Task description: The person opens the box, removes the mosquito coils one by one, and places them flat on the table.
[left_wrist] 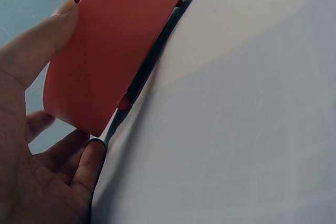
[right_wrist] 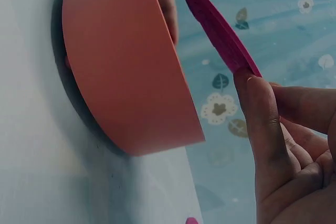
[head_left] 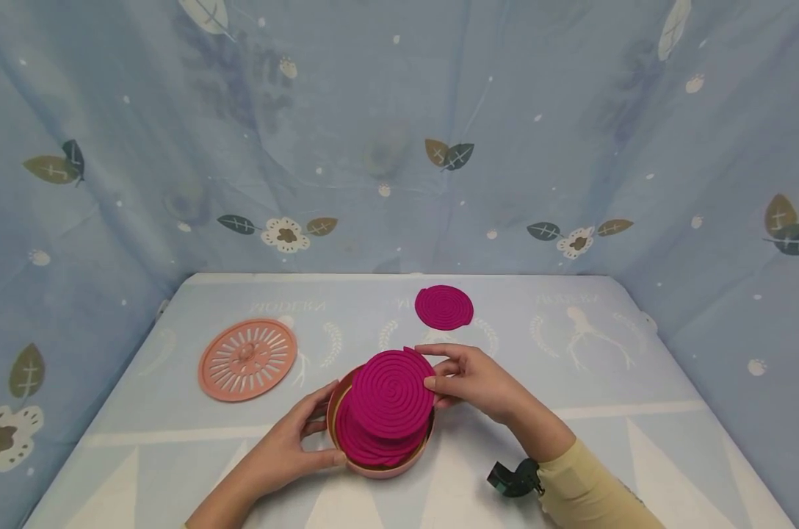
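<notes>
My right hand [head_left: 475,382] pinches a magenta mosquito coil [head_left: 394,393] between thumb and fingers at its right edge. In the right wrist view this coil [right_wrist: 223,32] is tilted and stands clear above the rim of a round salmon-pink box [right_wrist: 121,66]. More magenta coils [head_left: 348,438] lie inside the box, partly hidden beneath the lifted one. My left hand [head_left: 294,444] grips the box's left side. Its thumb [left_wrist: 44,43] lies along the upper wall in the left wrist view, and the other fingers curl near the base.
A slotted salmon-pink lid [head_left: 247,360] with a central knob lies left of the box. Behind the box, another magenta coil [head_left: 443,307] rests flat on the table [head_left: 558,455]. A blue patterned curtain [head_left: 386,110] hangs at the back and both sides.
</notes>
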Tool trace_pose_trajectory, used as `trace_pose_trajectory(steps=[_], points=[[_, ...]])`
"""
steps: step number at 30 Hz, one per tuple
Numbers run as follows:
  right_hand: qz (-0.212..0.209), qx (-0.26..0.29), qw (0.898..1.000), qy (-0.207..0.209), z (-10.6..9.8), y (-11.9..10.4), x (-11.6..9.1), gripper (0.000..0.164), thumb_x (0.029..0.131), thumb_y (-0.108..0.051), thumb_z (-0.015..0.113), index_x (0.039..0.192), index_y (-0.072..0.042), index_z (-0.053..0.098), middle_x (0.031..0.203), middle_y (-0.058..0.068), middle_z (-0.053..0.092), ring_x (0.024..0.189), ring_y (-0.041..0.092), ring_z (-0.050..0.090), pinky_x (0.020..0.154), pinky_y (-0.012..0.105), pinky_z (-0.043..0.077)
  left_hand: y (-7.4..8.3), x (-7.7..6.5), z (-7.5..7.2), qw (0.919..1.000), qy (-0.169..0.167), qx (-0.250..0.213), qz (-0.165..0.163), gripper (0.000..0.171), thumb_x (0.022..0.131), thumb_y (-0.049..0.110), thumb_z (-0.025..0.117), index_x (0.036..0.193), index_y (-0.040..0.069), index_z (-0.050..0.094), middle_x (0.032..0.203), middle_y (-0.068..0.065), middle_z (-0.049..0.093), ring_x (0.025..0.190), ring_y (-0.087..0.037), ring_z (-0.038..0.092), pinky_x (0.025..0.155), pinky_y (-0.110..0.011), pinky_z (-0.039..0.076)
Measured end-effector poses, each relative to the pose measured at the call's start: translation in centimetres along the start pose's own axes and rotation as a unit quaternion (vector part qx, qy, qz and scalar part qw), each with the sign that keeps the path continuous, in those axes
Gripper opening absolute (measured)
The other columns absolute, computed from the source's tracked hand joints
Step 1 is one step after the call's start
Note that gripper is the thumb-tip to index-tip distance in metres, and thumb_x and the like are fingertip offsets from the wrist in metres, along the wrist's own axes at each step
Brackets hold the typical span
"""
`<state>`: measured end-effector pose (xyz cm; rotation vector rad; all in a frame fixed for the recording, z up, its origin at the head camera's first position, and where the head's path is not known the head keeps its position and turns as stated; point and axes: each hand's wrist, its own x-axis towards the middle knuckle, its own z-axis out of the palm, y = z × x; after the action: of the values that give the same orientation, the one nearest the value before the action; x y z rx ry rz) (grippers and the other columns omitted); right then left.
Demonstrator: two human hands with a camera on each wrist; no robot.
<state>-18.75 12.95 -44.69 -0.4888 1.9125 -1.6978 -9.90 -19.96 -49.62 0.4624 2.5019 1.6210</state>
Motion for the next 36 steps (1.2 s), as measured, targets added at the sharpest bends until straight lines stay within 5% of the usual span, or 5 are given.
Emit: trace_pose_trajectory(steps=[16, 36], points=[[-0.012, 0.023, 0.997, 0.078, -4.1, 0.7, -0.2, 0.06, 0.092, -0.008, 0.07, 0.148, -0.012, 0.046, 0.096, 0.015, 0.067, 0.074, 0.02, 0.065, 0.072, 0.038, 0.063, -0.1, -0.2, 0.2, 0.9977, -0.005, -0.007, -0.067, 0.101, 0.068, 0.038, 0.091, 0.151, 0.034, 0.035, 0.142, 0.006, 0.048, 0.129, -0.014, 0.048, 0.106, -0.028, 0.046], [-0.012, 0.058, 0.978, 0.2, -9.8, 2.7, -0.3, 0.06, 0.096, -0.007, 0.065, 0.151, -0.008, 0.039, 0.109, 0.015, 0.066, 0.078, 0.018, 0.068, 0.077, 0.033, 0.062, 0.1, 0.1, 0.1, 0.998, -0.007, -0.008, -0.062, 0.102, 0.068, 0.036, 0.092, 0.152, 0.033, 0.034, 0.143, 0.004, 0.048, 0.129, -0.015, 0.049, 0.106, -0.028, 0.046]])
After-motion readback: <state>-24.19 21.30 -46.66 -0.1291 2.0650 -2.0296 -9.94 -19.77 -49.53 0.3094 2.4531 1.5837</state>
